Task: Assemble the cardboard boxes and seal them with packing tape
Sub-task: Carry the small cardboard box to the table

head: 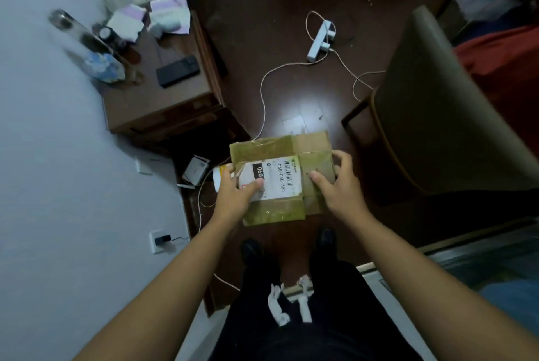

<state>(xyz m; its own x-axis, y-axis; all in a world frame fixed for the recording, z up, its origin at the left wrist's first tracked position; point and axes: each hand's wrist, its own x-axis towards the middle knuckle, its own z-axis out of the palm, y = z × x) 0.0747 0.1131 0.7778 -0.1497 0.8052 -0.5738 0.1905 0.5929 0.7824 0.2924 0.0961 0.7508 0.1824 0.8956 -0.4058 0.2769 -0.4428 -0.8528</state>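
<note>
I hold a small cardboard box [280, 150] in the air above the dark floor, in front of my legs. Yellowish tape covers much of its top, and a white shipping label [277, 177] with a barcode is stuck on it. My left hand [236, 194] grips the box's left end, thumb on the label. Under that hand, at the box's left edge, shows a white and yellow object [219, 178], perhaps a tape roll; I cannot tell for sure. My right hand [338, 182] grips the box's right end, thumb on top and fingers curled over the far edge.
A brown nightstand [163, 98] with a black phone, cloths and bottles stands at left by the white wall. A white power strip [319, 39] and its cable lie on the floor ahead. A padded chair [443, 115] stands at right, a red bedcover beyond it.
</note>
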